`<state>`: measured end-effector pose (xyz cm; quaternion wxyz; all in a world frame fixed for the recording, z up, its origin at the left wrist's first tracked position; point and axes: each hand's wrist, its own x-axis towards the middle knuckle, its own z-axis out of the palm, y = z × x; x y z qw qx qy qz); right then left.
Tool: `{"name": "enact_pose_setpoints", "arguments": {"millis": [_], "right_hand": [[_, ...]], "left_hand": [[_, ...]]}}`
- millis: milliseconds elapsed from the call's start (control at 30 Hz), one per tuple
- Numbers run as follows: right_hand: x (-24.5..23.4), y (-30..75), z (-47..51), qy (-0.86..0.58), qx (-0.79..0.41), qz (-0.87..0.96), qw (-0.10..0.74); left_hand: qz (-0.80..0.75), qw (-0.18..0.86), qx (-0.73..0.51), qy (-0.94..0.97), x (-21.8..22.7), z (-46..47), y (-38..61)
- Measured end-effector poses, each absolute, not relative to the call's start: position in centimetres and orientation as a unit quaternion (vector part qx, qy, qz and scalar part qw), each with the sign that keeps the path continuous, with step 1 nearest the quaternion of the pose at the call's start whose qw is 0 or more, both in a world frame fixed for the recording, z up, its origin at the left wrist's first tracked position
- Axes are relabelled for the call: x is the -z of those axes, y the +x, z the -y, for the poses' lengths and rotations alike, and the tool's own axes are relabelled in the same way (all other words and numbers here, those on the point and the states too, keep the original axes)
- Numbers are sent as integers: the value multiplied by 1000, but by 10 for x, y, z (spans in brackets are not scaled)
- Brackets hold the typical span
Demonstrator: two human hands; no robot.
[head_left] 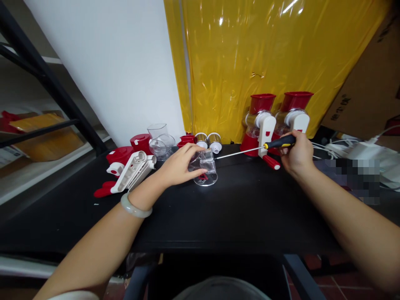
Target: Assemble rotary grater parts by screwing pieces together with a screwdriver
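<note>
Left hand (179, 166) holds a clear housing (210, 163); right hand (299, 155) grips a screwdriver (279, 142).
The left thumb and fingers, half open, clasp the housing on the black table (237, 216); a red mark shows low on it, whether inside I cannot tell. The right fingers close around the handle, and the tip reaches the housing's side. Behind lie two metal drums (214, 142); leftward stands another clear container (158, 131); rightward, two grinders (265, 125) carry red hoppers (262, 102), their insides hidden.
</note>
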<state>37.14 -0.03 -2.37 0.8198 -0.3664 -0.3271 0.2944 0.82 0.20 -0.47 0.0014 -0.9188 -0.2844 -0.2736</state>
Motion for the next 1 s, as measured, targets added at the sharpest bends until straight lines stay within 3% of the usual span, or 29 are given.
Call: {"name": "enact_pose_setpoints", "arguments": {"millis": [367, 1000], "right_hand": [[29, 364, 1, -373, -275, 353, 813], [26, 367, -1, -368, -361, 283, 809]], "left_hand": [[289, -8, 269, -919, 3, 0, 9], [296, -10, 267, -917, 4, 0, 9]]}}
